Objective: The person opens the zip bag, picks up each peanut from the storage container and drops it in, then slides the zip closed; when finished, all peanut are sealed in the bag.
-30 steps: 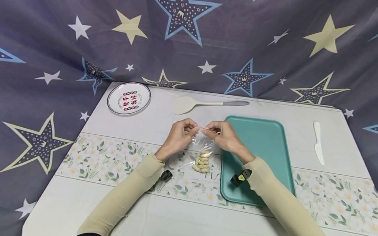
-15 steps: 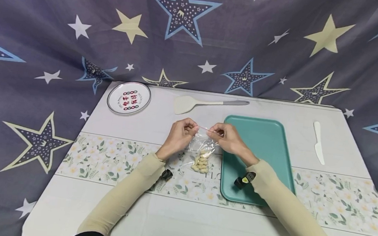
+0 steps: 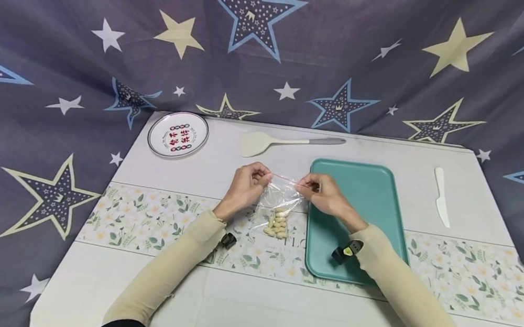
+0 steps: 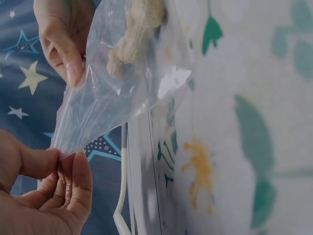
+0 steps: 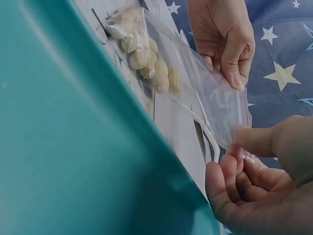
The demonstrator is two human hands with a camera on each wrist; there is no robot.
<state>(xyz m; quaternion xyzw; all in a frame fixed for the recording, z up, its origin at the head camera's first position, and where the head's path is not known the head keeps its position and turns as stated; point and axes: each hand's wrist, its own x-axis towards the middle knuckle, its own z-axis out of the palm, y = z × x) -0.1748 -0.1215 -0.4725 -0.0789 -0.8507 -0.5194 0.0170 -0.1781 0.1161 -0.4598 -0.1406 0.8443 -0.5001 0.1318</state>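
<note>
A clear zip bag [image 3: 282, 194] with a red line along its top edge hangs between the two hands. Several peanuts in their shells [image 3: 277, 224] lie in its lower part. My left hand [image 3: 246, 187] pinches one top corner between thumb and forefinger. The right hand [image 3: 325, 193] pinches the zip edge near the other corner, over the left side of a teal tray [image 3: 356, 220]. In the left wrist view the bag's zip strip [image 4: 61, 125] runs straight from one hand to the other. The right wrist view shows the peanuts [image 5: 142, 51] bunched at the bag's bottom.
A white plate [image 3: 160, 135] with red writing sits at the back left. Behind the hands lies a cream spatula [image 3: 256, 144] with a grey handle. A white knife [image 3: 441, 199] rests right of the tray. A starry curtain [image 3: 301, 46] hangs behind the table.
My right hand has slid to the right along the bag's top edge, away from the left hand. More of the red zip line shows between them. The left hand has barely moved.
</note>
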